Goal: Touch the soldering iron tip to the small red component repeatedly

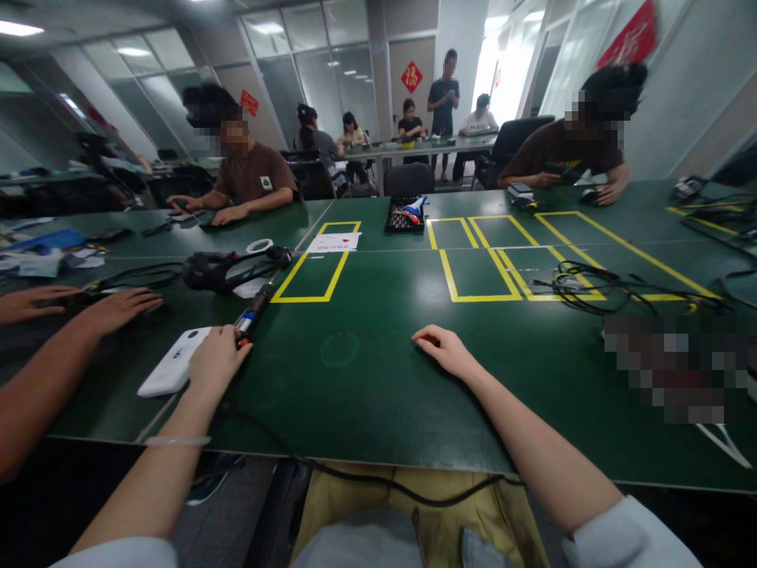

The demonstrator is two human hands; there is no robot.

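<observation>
On the left of the green table (378, 410), my left hand (218, 359) is closed around the near end of a slim stick-like tool (255, 309). The tool has a dark body, a blue-and-white part and an orange tip by my fingers; its exact kind is unclear. A white flat device (177, 364) with a dark round spot lies beside and partly behind that hand. My right hand (448, 349) rests on the table right of centre, its fingers curled in and no object visible in them. A faint ring mark (339, 349) lies on the surface between my hands.
Yellow tape rectangles (482, 298) mark the table. A black tray (404, 217) of small tools stands at the back. Black cables (597, 288) lie right, a black headset-like item (216, 270) left. A neighbour's hands (121, 309) are at far left; two people sit opposite.
</observation>
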